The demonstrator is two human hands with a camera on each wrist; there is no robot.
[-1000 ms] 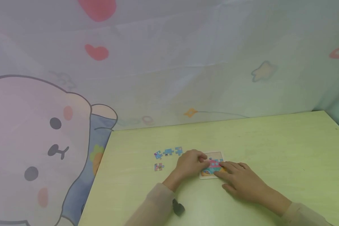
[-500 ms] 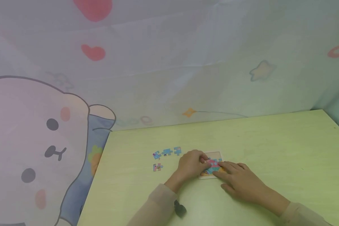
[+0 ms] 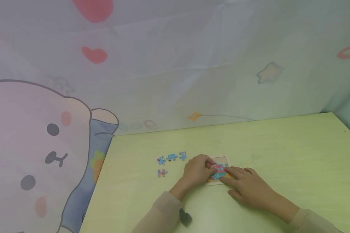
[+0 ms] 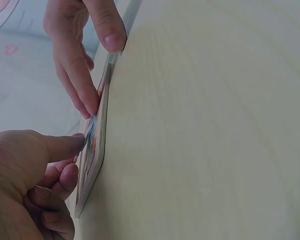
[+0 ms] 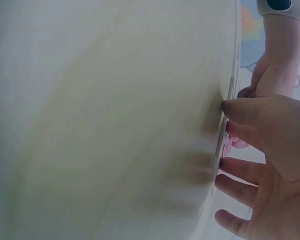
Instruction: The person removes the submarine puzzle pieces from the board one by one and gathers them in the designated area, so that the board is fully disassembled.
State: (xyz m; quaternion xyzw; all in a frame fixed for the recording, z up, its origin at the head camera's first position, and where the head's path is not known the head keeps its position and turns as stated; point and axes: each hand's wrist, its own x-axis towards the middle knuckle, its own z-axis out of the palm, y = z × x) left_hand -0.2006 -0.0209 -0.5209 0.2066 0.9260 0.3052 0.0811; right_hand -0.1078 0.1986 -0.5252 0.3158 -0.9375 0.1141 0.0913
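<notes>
Left hand [image 3: 196, 169] is edging slightly rightward over the puzzle board [image 3: 221, 159] compared with 1.0 s ago, while the whole head view is turning a little; the right hand [image 3: 249, 186] is keeping its place at the board.

4 loose pieces are lying left of the 2 hands: the left back piece [image 3: 161, 160], middle back piece [image 3: 171, 157] and right back piece [image 3: 182, 156] are forming a row of 3, and 1 front piece [image 3: 162, 173] is lying nearer the person. 1 board is lying flat on the table [image 3: 280, 155] between the hands, holding a partly covered picture; its fitted pieces are escaping a sure count.

Both hands are staying apart, just beside each other. The left is reaching in with its thumb touching the picture and its other fingers bending; whether it is pinching a piece, one cannot tell. The right is slanting in from the lower right, its fingers extending, spread, fingertips resting along the board's right side.

2 pale sleeves [image 3: 164, 207] [image 3: 312, 221] are covering the forearms.
</notes>
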